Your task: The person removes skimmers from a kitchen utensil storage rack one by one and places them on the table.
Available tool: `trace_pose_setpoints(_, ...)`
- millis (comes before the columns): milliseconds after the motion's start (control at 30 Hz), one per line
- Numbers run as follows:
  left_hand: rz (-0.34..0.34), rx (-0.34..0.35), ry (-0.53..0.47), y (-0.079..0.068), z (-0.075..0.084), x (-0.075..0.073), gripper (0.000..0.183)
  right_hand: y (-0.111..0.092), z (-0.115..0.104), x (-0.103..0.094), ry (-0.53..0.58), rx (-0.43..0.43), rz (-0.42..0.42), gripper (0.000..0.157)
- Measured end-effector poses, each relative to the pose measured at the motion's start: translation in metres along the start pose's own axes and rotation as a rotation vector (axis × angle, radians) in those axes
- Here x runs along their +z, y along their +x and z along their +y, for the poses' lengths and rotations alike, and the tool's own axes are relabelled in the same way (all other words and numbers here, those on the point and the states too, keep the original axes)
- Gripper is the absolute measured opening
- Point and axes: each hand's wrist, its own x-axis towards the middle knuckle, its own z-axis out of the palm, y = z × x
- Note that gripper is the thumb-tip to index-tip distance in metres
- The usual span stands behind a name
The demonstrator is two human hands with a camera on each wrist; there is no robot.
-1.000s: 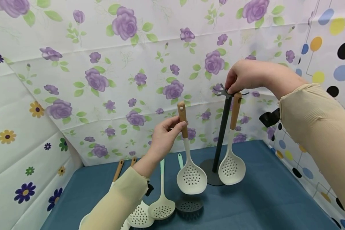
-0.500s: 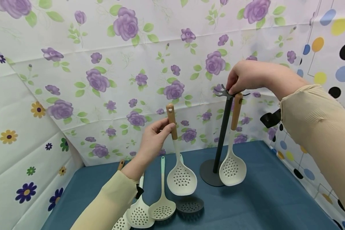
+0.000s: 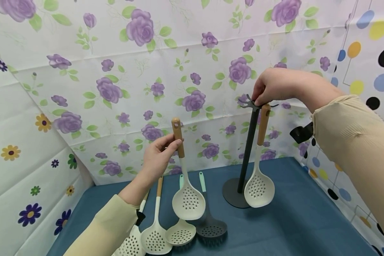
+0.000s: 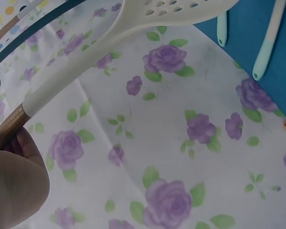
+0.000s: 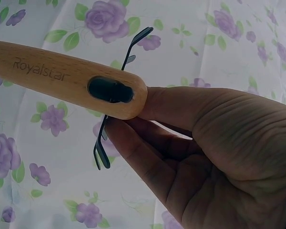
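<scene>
My left hand [image 3: 157, 155] pinches the wooden handle of a white skimmer [image 3: 189, 202], thumb on the near side. The skimmer is held up head down, its pierced bowl in front of the utensils lying on the table. In the left wrist view its white shaft [image 4: 69, 76] slants up from the fingers. My right hand [image 3: 276, 84] pinches the top of a black utensil stand [image 3: 249, 149] between thumb and fingers. From one of its hooks hangs another white skimmer [image 3: 259, 190], whose wooden handle [image 5: 52, 74] shows its hook hole in the right wrist view.
On the blue table [image 3: 300, 217] lie a dark grey skimmer [image 3: 212, 227] with a mint handle, a pale skimmer [image 3: 180, 234], and two white skimmers, one with a wooden handle [image 3: 160, 186]. Flowered cloth [image 3: 147, 89] stands behind; dotted cloth [image 3: 368, 85] borders the right.
My left hand has carried its skimmer leftward and slightly down, away from the stand, uncovering the dark grey skimmer's shaft. My right hand stays at the stand's top; the hanging skimmer keeps its place.
</scene>
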Motion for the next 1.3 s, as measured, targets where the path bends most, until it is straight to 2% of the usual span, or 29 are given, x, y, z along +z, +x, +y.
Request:
trace_pose_setpoints(500, 0.030, -0.077, 0.075, -0.010, 0.004, -0.039, 0.044, 0.001, -0.001, 0.002, 0.002, -0.004, 0.005, 0.020)
trace_pose_setpoints(700, 0.062, -0.066, 0.107, -0.016, 0.005, -0.058, 0.051, 0.000, -0.002, 0.002, 0.000, -0.006, 0.004, 0.020)
trace_pose_setpoints(1000, 0.115, -0.036, 0.171, -0.021, 0.004, -0.082, 0.051, 0.000, 0.000, 0.002, -0.004, -0.010, 0.011, 0.021)
trace_pose_setpoints(1167, 0.149, -0.020, 0.165, -0.025, 0.005, -0.091, 0.051, 0.000, -0.001, 0.002, -0.001, -0.012, 0.014, 0.020)
trace_pose_setpoints(1300, 0.151, -0.021, 0.150, -0.029, 0.004, -0.097, 0.051, 0.001, -0.001, 0.002, 0.009, -0.012, 0.012, 0.020)
